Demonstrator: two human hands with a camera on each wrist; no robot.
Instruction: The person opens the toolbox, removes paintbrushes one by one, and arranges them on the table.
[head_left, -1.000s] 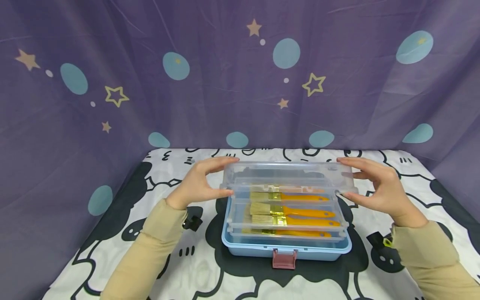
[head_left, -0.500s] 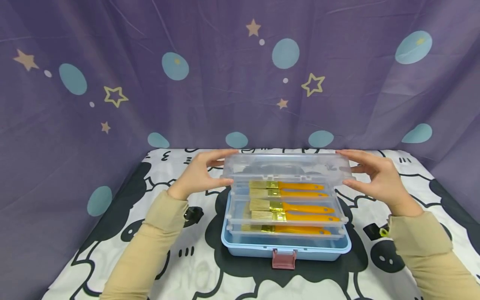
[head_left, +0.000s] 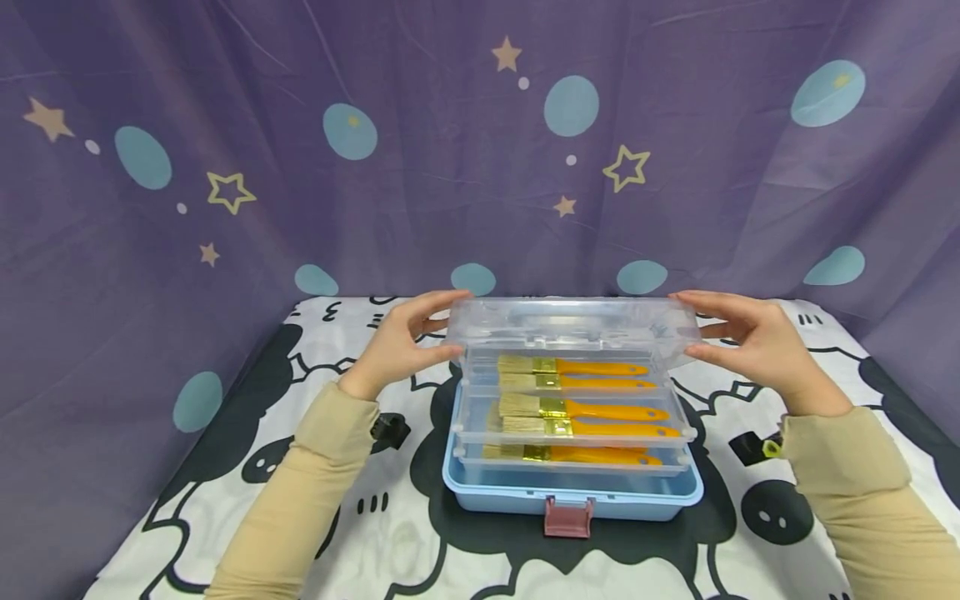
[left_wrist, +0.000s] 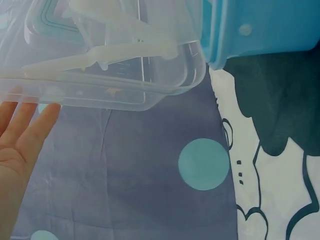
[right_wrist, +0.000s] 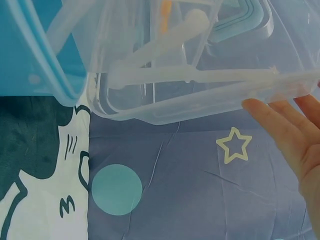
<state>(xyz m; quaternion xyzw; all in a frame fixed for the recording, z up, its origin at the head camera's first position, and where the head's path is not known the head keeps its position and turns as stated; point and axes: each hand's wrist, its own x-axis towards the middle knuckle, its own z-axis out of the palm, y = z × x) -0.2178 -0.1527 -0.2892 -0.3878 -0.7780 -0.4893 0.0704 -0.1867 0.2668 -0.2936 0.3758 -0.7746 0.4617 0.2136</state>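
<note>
A light blue storage box (head_left: 570, 505) stands raised open in the head view, its pinkish latch (head_left: 567, 518) hanging at the front. Its clear lid (head_left: 573, 321) is tilted back above stepped clear trays (head_left: 480, 425). Several paintbrushes (head_left: 607, 412) with orange-yellow handles and pale bristles lie in the trays. At the lid's left end my left hand (head_left: 405, 342) holds the edge between thumb and fingers. My right hand (head_left: 761, 346) holds the right end likewise. Both wrist views show fingertips against the lid's side; the thumbs are out of sight there.
A white cloth with black sheep drawings (head_left: 360, 542) covers the table under the box. Behind it hangs a purple curtain (head_left: 450, 167) with stars and blue ovals. White hinge arms (left_wrist: 125, 52) join the lid and trays in the left wrist view.
Both hands have lifted the lid up and back. The trays have spread apart in steps with it, and the brushes at the back now show more fully.
</note>
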